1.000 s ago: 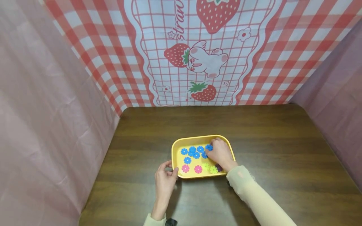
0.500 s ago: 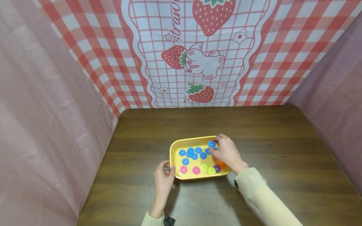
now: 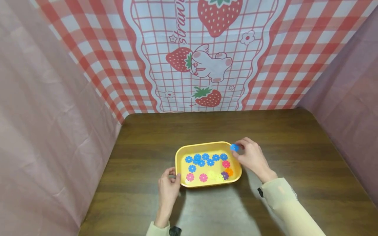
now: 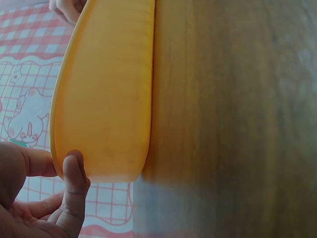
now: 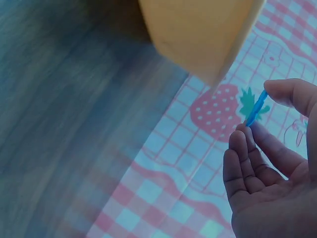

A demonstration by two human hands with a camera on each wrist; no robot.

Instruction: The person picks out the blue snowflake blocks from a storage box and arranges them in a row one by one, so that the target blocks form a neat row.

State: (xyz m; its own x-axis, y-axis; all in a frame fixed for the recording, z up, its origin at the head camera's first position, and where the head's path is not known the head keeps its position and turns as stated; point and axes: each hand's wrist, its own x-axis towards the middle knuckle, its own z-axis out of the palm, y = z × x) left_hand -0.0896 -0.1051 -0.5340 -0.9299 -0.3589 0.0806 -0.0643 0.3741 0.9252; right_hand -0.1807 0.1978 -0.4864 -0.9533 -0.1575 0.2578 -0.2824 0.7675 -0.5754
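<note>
A yellow plastic tray stands on the table, holding several flower-shaped discs. Most are blue discs; pink discs, an orange disc, a purple disc and yellow-green discs lie with them. My left hand pinches the tray's near left corner, thumb and finger on the rim in the left wrist view. My right hand pinches a blue flower disc at the tray's right rim. In the right wrist view that disc shows edge-on between thumb and forefinger.
The brown wooden table extends around the tray. A red-and-white checked strawberry cloth hangs behind it. Pink curtains hang at both sides.
My right hand has risen out of the tray and moved right, carrying one blue disc past the rim. This uncovered the pink and orange discs. The left hand keeps its hold.
</note>
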